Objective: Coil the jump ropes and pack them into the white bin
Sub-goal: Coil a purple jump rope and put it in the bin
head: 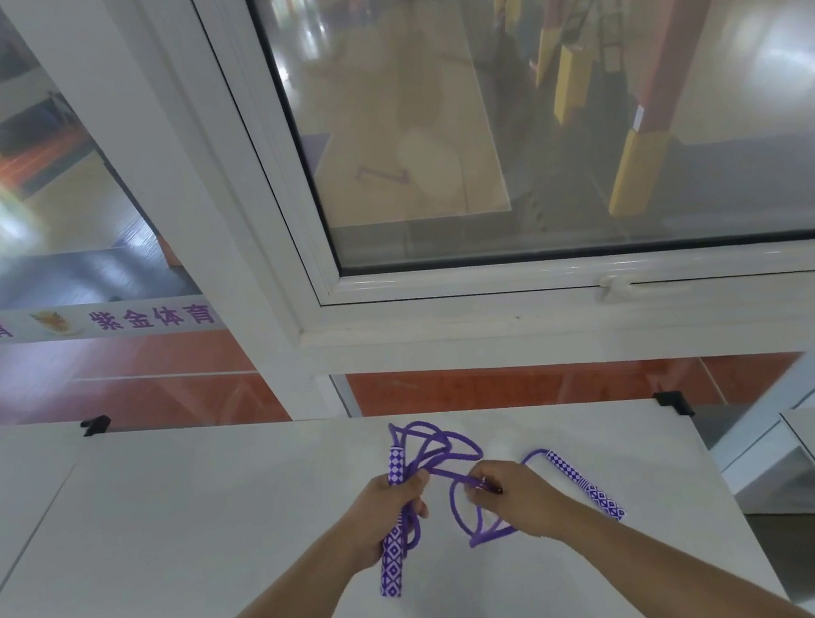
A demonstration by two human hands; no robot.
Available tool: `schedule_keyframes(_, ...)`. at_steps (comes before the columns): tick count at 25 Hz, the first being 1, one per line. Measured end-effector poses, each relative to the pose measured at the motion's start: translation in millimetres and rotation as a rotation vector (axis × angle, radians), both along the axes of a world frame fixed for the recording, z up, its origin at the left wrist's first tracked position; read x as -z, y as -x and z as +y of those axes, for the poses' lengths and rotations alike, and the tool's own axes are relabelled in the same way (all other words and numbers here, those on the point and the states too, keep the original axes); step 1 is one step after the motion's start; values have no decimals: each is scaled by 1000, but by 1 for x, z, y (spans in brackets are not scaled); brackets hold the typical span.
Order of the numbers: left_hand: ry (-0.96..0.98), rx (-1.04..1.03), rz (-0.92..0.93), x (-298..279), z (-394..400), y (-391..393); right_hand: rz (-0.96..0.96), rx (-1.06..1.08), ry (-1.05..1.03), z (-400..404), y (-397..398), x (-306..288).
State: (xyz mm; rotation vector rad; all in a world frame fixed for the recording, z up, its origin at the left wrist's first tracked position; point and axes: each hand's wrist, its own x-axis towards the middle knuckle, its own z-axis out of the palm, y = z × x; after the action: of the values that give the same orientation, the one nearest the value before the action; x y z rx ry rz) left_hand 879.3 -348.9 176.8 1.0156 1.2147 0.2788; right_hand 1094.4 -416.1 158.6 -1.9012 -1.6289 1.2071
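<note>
Left hand grasping one patterned handle and purple rope loops on the white table, right hand pinching a rope strand, second handle lying just right of it, window frame at far side, black clip at far right table corner.

Jump rope on table, below window.
</note>
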Motion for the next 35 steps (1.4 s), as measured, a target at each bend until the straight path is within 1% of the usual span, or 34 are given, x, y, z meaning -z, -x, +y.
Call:
schedule_keyframes(2, 15, -133, -59, 2, 11, 7, -69, 28, 63, -5, -21, 10)
schedule_keyframes(4, 17, -296, -132, 7, 22, 11, -163, -14, 133, -13, -37, 17)
schedule_keyframes(5, 14, -367, -153, 10, 28, 13, -162, -17, 185, -17, -42, 18)
schedule_keyframes(7, -4, -435, -152, 14, 39, 15, -118, 9, 236, -22, -47, 20)
schedule_keyframes(8, -16, -438, -137, 14, 44, 16, -172, -1, 197, -21, -48, 20)
schedule_keyframes(10, -28, -444, -99, 14, 53, 18, -187, 137, 137, -20, -58, 31)
schedule_keyframes(12, -36, -491, -90, 11, 62, 22, -90, 269, 140, -20, -72, 36)
schedule_keyframes(14, -58, -538, -98, 5, 73, 25, -68, 387, 149, -19, -86, 43)
schedule_keyframes(15, -80, -522, -87, 0, 77, 25, -66, 366, 166, -22, -93, 39)
schedule_keyframes(16, -98, -493, -86, -5, 78, 22, -127, 267, 202, -27, -99, 31)
schedule_keyframes(17, -106, -457, -93, -10, 76, 17, -182, 149, 315, -31, -103, 25)
schedule_keyframes(18, -98, -419, -106, -15, 72, 11, -370, 72, 405, -29, -105, 26)
schedule_keyframes(19, -90, -362, -113, -20, 66, 3, -481, -14, 412, -28, -102, 23)
schedule_keyframes(20, -82, -295, -126, -23, 59, -3, -438, -55, 371, -28, -94, 18)
schedule_keyframes(23, -37, -95, -164, -29, 36, -19, -59, 67, 84, -14, -51, -9)
schedule_keyframes(24, -18, -35, -173, -30, 30, -22, 42, 85, 28, -7, -34, -20)
schedule_keyframes(26, -3, 62, -186, -32, 20, -25, 163, 41, 13, 5, -1, -33)
schedule_keyframes(27, -3, 70, -184, -33, 19, -25, 221, 53, 26, 8, 10, -35)
schedule_keyframes(28, -9, 36, -183, -32, 20, -24, 287, 103, 45, 10, 14, -31)
schedule_keyframes(30, -11, -158, -191, -29, 31, -16, 354, 230, 88, -1, 5, -21)
schedule_keyframes(33, 66, -560, -242, -17, 55, 10, 323, 354, 130, -27, -29, -3)
schedule_keyframes(35, 125, -726, -283, -7, 63, 24, 294, 412, 165, -38, -47, 11)
